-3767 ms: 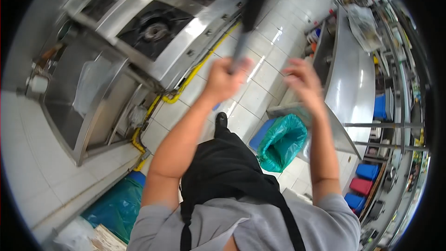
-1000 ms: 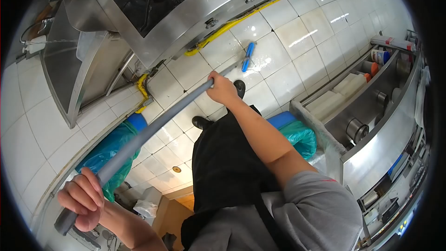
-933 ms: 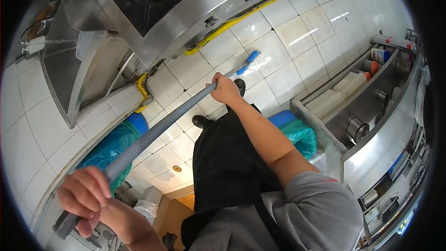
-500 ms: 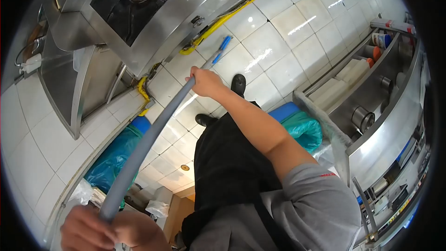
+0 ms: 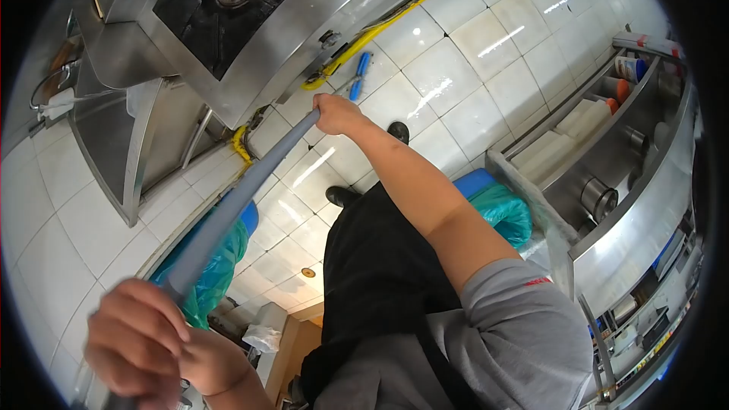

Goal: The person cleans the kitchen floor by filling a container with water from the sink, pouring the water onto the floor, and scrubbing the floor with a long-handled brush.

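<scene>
Both my hands hold a long grey pole [image 5: 250, 186] that runs diagonally across the view. Its narrow blue head [image 5: 361, 76] rests on the tiled floor beside the stove; whether it is a brush or a squeegee I cannot tell. My right hand [image 5: 338, 114] is closed around the lower part of the pole, its arm stretched forward. At lower left, close to the camera, my left hand [image 5: 144, 338] is wrapped round the upper part, slightly blurred.
A steel stove [image 5: 292, 30] with a yellow pipe [image 5: 364, 42] along its base stands ahead. Bins with green liners [image 5: 216, 277] [image 5: 509, 216] flank my legs. A steel counter [image 5: 638, 212] with containers lines the right. The white floor tiles [image 5: 448, 61] look shiny.
The blue head has shifted slightly left and turned more upright in view. My left hand has moved slightly up and left with the pole; my right hand keeps its grip.
</scene>
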